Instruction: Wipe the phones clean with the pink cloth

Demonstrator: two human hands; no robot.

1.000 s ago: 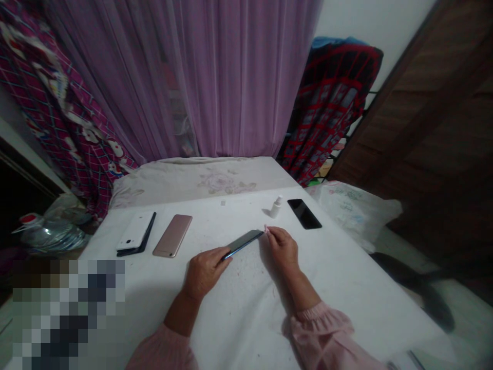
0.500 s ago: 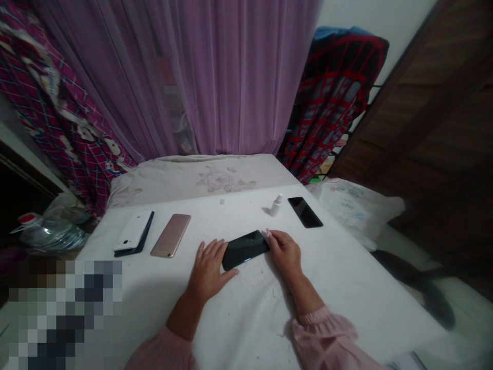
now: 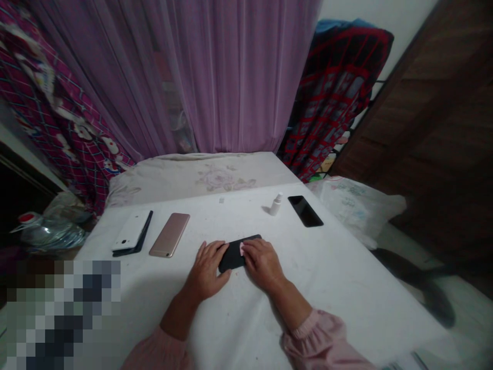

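Note:
A dark phone [image 3: 231,256] lies flat on the white cloth in front of me, its long side running left to right. My left hand [image 3: 207,267] grips its left end, fingers along the far edge and thumb by the near edge. Pinched under the fingers of my right hand [image 3: 265,262] is a small pale pink wad [image 3: 242,248], cloth or tissue, pressed on the phone's upper face. The right hand hides much of the phone's right half. Beyond it stands a small white spray bottle [image 3: 276,205].
To the left lie a rose-gold phone [image 3: 170,235] and a white phone [image 3: 131,230] on top of a dark one. Another black phone [image 3: 305,210] rests at the right edge of the table [image 3: 346,288]. A water bottle [image 3: 50,231] is at far left, a plastic bag [image 3: 358,205] at right.
My right hand has moved left with the pale wad, from the phone's right end onto its middle. The phone's face looks matt now, where it shone before. The left hand stays on the left end.

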